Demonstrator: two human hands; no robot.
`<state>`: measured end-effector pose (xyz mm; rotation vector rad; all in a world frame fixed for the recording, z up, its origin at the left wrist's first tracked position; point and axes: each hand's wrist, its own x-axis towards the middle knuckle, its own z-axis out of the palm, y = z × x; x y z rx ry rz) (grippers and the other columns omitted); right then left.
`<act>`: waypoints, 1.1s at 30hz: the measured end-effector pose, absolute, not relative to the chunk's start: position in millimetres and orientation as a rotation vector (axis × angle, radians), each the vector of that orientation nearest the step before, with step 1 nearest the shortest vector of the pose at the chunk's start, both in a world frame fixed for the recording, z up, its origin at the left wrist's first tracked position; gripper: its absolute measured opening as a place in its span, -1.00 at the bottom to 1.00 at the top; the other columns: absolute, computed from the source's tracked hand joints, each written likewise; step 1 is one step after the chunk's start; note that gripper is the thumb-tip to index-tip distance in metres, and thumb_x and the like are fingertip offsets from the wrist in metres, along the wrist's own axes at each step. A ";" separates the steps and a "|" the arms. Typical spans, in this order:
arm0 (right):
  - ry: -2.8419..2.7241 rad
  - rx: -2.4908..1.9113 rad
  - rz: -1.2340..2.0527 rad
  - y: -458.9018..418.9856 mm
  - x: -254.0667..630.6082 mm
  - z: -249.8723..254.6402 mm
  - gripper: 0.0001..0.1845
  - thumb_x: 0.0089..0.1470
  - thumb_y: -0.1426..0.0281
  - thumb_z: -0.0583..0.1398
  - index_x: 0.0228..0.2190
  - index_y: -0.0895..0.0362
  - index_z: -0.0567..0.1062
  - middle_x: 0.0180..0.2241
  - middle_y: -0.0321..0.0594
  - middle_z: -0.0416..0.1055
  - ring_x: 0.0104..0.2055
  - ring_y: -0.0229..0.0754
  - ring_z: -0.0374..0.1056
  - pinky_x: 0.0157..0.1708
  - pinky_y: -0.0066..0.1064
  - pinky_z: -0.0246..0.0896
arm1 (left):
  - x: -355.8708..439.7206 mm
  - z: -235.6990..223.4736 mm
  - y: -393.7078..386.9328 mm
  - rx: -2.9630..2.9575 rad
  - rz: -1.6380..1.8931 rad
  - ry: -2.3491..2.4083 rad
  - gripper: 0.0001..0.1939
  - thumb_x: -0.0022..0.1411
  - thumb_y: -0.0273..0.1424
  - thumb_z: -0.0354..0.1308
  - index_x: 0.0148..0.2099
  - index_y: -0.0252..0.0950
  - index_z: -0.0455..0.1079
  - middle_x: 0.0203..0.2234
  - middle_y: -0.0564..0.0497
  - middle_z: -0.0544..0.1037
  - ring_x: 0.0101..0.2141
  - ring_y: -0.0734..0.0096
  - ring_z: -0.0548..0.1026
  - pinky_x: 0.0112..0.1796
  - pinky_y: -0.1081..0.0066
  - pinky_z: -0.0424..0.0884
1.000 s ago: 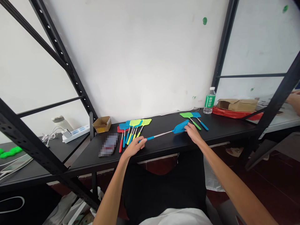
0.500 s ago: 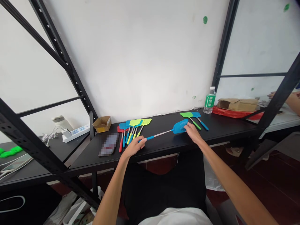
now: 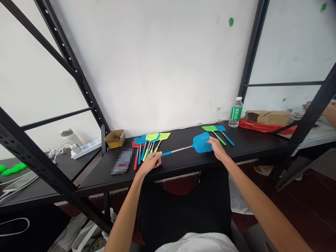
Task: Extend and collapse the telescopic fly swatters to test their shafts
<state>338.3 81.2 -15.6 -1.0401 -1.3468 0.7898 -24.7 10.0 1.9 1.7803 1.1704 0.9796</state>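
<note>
Holding blue swatter (image 3: 202, 142), hands (image 3: 151, 163) (image 3: 216, 147) partly hiding both ends, item (image 3: 123, 161) pixelated.

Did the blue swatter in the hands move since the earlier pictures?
Yes. The blue swatter has rolled about its length, its flat face turning toward the viewer; against the bottle, it stays in about the same place.

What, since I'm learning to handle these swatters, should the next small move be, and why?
Perhaps lower the blue swatter to the black tabletop beside the green swatter: the left hand holds its handle and the right hand its head, so both ends look supported, and the green swatter lies just beyond the right hand.
</note>
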 end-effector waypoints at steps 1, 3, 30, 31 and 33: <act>-1.323 -1.013 0.846 81.4 337.9 -13.6 -0.80 -0.08 0.19 0.16 -0.47 0.05 0.46 -0.52 -0.27 0.42 -0.37 -0.07 0.33 -0.36 -0.32 0.22 | -25.5 1.4 10.4 1.734 0.990 1.152 -0.46 0.35 0.03 -0.04 -0.54 -0.24 0.12 -0.73 0.13 0.24 -0.68 0.55 0.16 -0.60 0.46 0.06; -1.248 -0.930 0.996 80.6 338.6 -8.7 -0.71 -0.07 0.15 0.15 -0.36 0.05 0.53 -0.46 -0.23 0.47 -0.37 -0.05 0.38 -0.38 -0.30 0.25 | -27.5 1.1 10.7 1.653 1.033 1.109 -0.47 0.35 0.03 -0.04 -0.53 -0.23 0.10 -0.76 0.14 0.20 -0.69 0.55 0.12 -0.60 0.45 0.03; -1.810 -0.937 0.319 48.4 365.0 39.4 -0.72 0.17 0.27 0.16 -0.21 -0.02 0.67 -0.15 -0.21 0.61 -0.12 0.08 0.49 -0.11 -0.13 0.34 | -34.5 -0.9 9.9 1.519 1.173 1.025 -0.42 0.38 0.00 -0.03 -0.60 -0.20 0.01 -0.85 0.16 0.07 -0.71 0.54 0.00 -0.56 0.37 -0.03; -1.806 -0.958 0.328 48.7 365.2 38.7 -0.71 0.17 0.22 0.17 -0.22 0.00 0.67 -0.20 -0.18 0.61 -0.19 0.06 0.49 -0.18 -0.16 0.35 | -34.2 -0.6 9.7 1.529 1.169 1.029 -0.42 0.38 0.00 -0.02 -0.60 -0.21 0.01 -0.85 0.16 0.07 -0.71 0.55 0.00 -0.56 0.38 -0.03; -1.812 -0.976 0.341 49.3 366.8 37.3 -0.67 0.18 0.16 0.17 -0.20 0.03 0.67 -0.29 -0.15 0.61 -0.27 0.03 0.49 -0.27 -0.21 0.33 | -33.8 -0.3 9.4 1.543 1.155 1.034 -0.42 0.37 0.00 -0.01 -0.60 -0.22 0.02 -0.84 0.16 0.07 -0.71 0.56 0.00 -0.56 0.39 -0.04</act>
